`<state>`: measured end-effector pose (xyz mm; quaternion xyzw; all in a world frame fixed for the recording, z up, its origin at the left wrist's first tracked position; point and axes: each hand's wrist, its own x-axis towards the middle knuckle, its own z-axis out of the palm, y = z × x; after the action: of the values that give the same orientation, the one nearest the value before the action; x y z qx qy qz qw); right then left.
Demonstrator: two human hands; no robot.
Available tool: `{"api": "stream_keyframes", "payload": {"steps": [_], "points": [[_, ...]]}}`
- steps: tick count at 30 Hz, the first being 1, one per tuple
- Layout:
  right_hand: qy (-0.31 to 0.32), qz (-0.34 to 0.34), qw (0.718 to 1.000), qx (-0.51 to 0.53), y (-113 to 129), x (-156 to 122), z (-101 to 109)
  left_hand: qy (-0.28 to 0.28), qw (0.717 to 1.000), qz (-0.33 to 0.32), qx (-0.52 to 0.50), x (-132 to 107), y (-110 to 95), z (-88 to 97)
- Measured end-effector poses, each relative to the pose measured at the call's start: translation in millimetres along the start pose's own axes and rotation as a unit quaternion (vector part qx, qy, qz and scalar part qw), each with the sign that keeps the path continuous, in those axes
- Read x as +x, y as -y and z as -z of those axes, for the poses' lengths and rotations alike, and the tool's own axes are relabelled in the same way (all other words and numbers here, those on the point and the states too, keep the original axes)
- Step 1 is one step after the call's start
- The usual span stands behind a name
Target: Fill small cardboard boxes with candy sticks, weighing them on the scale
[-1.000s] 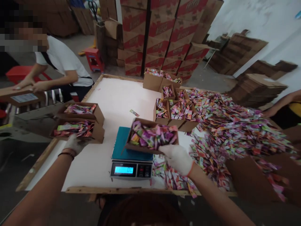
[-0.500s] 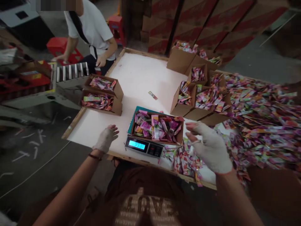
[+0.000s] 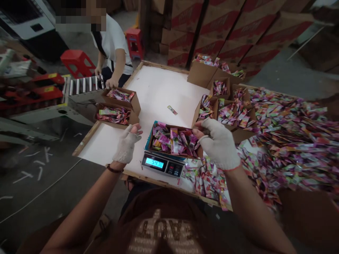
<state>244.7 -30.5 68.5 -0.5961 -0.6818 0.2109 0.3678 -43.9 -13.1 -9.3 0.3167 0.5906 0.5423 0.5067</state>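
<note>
A cardboard box of purple and pink snack sachets (image 3: 176, 143) sits on a digital scale (image 3: 162, 165) with a lit blue display, at the near edge of the table. My left hand (image 3: 126, 144), in a fingerless white glove, is left of this box, fingers stretched and holding nothing. At the box's right end is my right hand (image 3: 218, 143), gloved the same way. Its thumb and fingers are apart and curved over the rim; whether they touch it I cannot tell. Loose sachets (image 3: 209, 178) lie right of the scale, below my right hand.
Two filled boxes (image 3: 115, 114) stand at the table's left edge by a roller conveyor (image 3: 84, 86). A co-worker (image 3: 113, 46) sits behind them. More filled boxes (image 3: 225, 114) and a large sachet heap (image 3: 291, 141) occupy the right. One sachet (image 3: 172, 110) lies mid-table.
Both my hands have moved up and inward toward the box on the scale. The display's digits have changed. The co-worker's hand has come to the far left box.
</note>
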Motion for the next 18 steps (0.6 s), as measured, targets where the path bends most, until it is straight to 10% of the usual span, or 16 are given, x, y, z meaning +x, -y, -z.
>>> {"api": "stream_keyframes", "payload": {"steps": [9,13,18], "points": [[0.049,0.034,0.998,-0.038,3.9,4.9,-16.6,0.038,0.999,-0.018,0.02,-9.0,-6.4,-20.8],[0.024,-0.086,0.988,-0.123,-65.8,-15.1,-2.4,0.027,0.999,-0.012,0.031,-10.7,-3.2,-9.7],[0.224,-0.312,0.875,-0.293,-160.4,-88.7,-21.8,-0.042,0.998,0.033,0.042,-8.4,23.6,17.8]]}}
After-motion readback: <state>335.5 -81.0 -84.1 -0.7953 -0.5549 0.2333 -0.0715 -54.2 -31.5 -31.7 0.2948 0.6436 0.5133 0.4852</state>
